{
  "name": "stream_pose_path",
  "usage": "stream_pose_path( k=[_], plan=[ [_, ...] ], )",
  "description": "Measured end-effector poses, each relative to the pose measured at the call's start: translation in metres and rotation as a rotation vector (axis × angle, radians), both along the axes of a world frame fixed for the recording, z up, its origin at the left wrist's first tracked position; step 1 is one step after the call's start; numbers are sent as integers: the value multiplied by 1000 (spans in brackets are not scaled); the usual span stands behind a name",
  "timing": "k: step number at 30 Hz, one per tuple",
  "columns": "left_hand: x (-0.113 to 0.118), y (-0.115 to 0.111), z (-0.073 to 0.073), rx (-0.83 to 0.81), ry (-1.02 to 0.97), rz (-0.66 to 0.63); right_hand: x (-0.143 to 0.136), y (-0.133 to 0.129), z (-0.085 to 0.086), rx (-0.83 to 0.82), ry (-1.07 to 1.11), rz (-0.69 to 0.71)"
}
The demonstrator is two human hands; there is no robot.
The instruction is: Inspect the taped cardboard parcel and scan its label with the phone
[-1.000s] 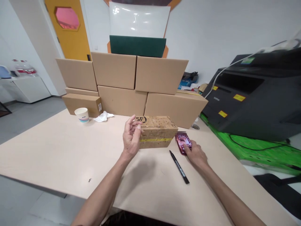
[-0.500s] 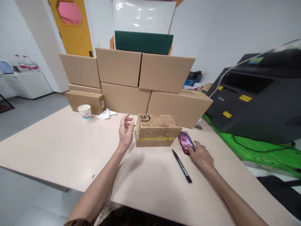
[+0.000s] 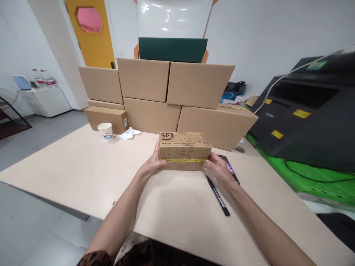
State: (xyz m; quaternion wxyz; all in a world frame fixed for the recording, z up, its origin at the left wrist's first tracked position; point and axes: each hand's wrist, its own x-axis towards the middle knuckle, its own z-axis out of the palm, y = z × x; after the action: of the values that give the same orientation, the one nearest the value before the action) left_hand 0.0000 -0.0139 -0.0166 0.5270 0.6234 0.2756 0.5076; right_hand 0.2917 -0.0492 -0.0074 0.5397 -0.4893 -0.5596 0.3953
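A small brown cardboard box (image 3: 184, 151) with a black SF logo and a yellow tape strip sits in front of me. My left hand (image 3: 152, 162) grips its left end, thumb on the near face. At the right end, the fingers of my right hand (image 3: 219, 166) press against the box, partly hidden behind its corner. Just beyond my right hand lies a phone (image 3: 229, 168) with a lit screen, partly covered by the hand. A black marker pen (image 3: 218, 195) rests on the table nearer to me, below the right hand.
Stacked cardboard boxes (image 3: 146, 79) form a wall at the back, topped by a dark green box (image 3: 172, 50). A paper cup (image 3: 105, 130) and a crumpled tissue (image 3: 129, 133) stand at the table's (image 3: 83, 166) back left. A large black printer (image 3: 299, 114) is at right.
My right hand has left the phone and moved left onto the box's right end. My left hand has closed on the left end. The view has shifted slightly.
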Motion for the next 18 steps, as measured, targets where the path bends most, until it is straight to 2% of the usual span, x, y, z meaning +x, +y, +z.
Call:
stream_pose_path(
  k=[5,9,14,18],
  plan=[
    [-1,-3,7,-159,-73,75,-2,11,17,86,173,-116],
    [2,2,6,-242,-158,118,-6,16,26,180,259,-122],
    [-5,2,6,-324,0,141,-7,16,31,187,326,-100],
    [-4,-4,13,-308,54,92,4,21,26,102,394,-129]
  ],
)
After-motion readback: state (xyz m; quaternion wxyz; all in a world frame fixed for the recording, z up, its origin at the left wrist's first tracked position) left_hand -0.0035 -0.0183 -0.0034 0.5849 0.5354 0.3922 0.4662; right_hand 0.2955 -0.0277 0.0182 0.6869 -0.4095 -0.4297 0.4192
